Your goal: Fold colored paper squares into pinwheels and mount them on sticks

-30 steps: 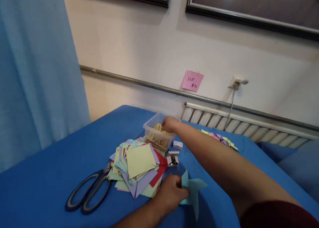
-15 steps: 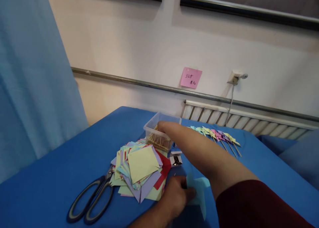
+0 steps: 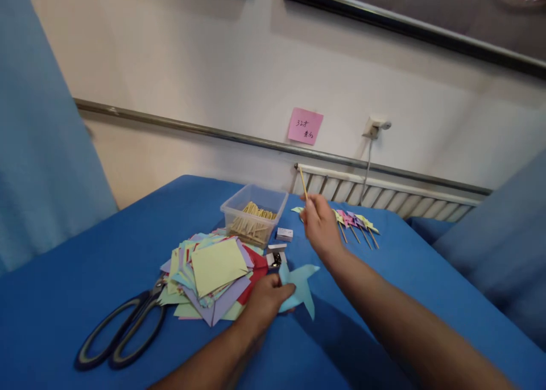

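My left hand [image 3: 271,294] pinches a light-blue paper pinwheel [image 3: 301,285] by its left side, low over the blue cloth. Raised to the right of the plastic box, my right hand [image 3: 319,222] grips a thin wooden stick [image 3: 303,182] that points up. The clear box [image 3: 279,199] holds many more wooden sticks [image 3: 251,222]. An open small box [image 3: 276,257] with shiny metal pieces lies just beyond my left hand, and a small white box [image 3: 284,234] is behind it. To the left, a pile of coloured paper squares [image 3: 219,265] spreads out.
Scissors [image 3: 123,327] with dark handles rest at the left, blades under the paper. Finished pinwheels on sticks [image 3: 358,225] lie in a row beyond my right hand. A radiator [image 3: 388,196] and metal rail [image 3: 205,129] run along the wall. Blue curtains [image 3: 38,151] hang left.
My right hand has come out of the clear box with a wooden stick and moved right. My left hand keeps hold of the blue pinwheel. The view has shifted right.
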`<action>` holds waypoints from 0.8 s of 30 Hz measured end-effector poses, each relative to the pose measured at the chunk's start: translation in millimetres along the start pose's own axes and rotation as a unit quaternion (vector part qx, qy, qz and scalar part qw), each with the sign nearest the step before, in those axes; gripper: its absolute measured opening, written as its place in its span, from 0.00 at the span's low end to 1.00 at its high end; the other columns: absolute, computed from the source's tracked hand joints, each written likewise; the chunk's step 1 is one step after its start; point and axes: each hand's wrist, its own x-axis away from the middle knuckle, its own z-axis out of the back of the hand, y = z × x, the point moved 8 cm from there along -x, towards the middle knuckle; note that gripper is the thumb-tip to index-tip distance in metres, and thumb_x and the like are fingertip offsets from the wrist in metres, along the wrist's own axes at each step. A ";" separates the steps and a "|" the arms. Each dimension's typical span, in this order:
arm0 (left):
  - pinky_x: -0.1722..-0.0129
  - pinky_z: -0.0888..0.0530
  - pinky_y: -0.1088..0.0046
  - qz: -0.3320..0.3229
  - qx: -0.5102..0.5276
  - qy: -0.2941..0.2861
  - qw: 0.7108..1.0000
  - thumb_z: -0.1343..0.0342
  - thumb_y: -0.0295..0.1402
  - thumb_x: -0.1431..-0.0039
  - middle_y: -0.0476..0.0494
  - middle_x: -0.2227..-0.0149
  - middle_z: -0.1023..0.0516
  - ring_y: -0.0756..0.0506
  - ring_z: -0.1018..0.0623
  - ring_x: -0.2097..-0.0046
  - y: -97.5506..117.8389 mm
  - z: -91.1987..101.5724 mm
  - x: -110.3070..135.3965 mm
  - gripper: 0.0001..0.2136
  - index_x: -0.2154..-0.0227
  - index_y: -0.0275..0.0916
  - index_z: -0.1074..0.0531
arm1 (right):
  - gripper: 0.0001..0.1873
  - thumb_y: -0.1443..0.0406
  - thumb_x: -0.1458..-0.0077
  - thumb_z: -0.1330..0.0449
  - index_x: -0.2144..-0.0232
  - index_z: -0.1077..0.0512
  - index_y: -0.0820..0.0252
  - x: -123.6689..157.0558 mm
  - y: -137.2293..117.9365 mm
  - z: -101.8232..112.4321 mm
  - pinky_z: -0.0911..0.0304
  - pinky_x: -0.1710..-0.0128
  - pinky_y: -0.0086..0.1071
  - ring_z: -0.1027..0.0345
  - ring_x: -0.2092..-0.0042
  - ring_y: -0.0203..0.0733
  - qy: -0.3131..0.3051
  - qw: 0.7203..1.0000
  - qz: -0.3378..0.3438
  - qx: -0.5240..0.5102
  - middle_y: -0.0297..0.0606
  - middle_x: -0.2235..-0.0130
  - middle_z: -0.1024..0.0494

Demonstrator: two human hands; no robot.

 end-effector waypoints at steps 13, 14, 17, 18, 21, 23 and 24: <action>0.73 0.31 0.75 -0.036 0.072 0.068 0.994 0.37 0.34 0.55 0.48 0.78 0.26 0.51 0.28 0.76 18.6 4.6 0.2 0.09 0.76 0.33 0.27 | 0.24 0.44 0.47 0.47 0.64 0.35 0.59 153.0 90.6 -10.0 0.58 0.88 0.22 0.54 0.86 0.28 -0.128 0.928 -0.262 -0.230 0.22 0.85 0.39; 0.73 0.30 0.76 -0.031 0.078 0.069 0.994 0.37 0.34 0.55 0.48 0.79 0.26 0.51 0.28 0.76 18.8 4.7 0.6 0.09 0.76 0.33 0.27 | 0.25 0.44 0.47 0.47 0.63 0.35 0.59 153.5 90.2 -10.7 0.59 0.88 0.22 0.54 0.87 0.28 -0.135 0.924 -0.267 -0.239 0.21 0.86 0.39; 0.73 0.29 0.75 -0.023 0.087 0.072 0.993 0.36 0.34 0.55 0.47 0.78 0.26 0.50 0.27 0.75 18.4 5.8 0.4 0.09 0.75 0.32 0.27 | 0.25 0.44 0.50 0.44 0.64 0.36 0.59 157.7 91.3 -13.6 0.60 0.89 0.23 0.52 0.88 0.27 -0.161 0.904 -0.297 -0.261 0.23 0.84 0.36; 0.72 0.29 0.75 -0.022 0.089 0.073 0.993 0.36 0.34 0.56 0.47 0.77 0.25 0.50 0.27 0.75 17.9 6.4 0.1 0.10 0.75 0.32 0.27 | 0.24 0.45 0.50 0.43 0.65 0.36 0.59 159.1 91.9 -14.2 0.59 0.89 0.23 0.51 0.88 0.27 -0.168 0.900 -0.305 -0.263 0.23 0.83 0.34; 0.71 0.28 0.74 -0.021 0.088 0.076 0.993 0.35 0.34 0.56 0.47 0.77 0.25 0.50 0.27 0.74 16.0 7.4 -0.1 0.10 0.77 0.33 0.28 | 0.21 0.47 0.50 0.42 0.68 0.36 0.59 161.7 93.4 -15.2 0.59 0.89 0.22 0.51 0.87 0.26 -0.179 0.889 -0.319 -0.275 0.24 0.82 0.33; 0.72 0.29 0.75 -0.020 0.084 0.067 0.994 0.35 0.34 0.56 0.47 0.77 0.25 0.50 0.27 0.75 15.3 5.9 0.1 0.10 0.76 0.33 0.27 | 0.21 0.48 0.49 0.43 0.68 0.36 0.59 162.6 94.2 -15.6 0.60 0.89 0.22 0.52 0.87 0.26 -0.182 0.885 -0.324 -0.281 0.24 0.83 0.34; 0.72 0.29 0.75 -0.019 0.081 0.062 0.995 0.35 0.35 0.55 0.48 0.78 0.25 0.51 0.27 0.75 15.2 4.9 0.4 0.10 0.76 0.32 0.27 | 0.21 0.47 0.49 0.43 0.68 0.36 0.59 162.8 94.4 -15.8 0.61 0.89 0.22 0.52 0.88 0.26 -0.183 0.884 -0.324 -0.282 0.24 0.83 0.34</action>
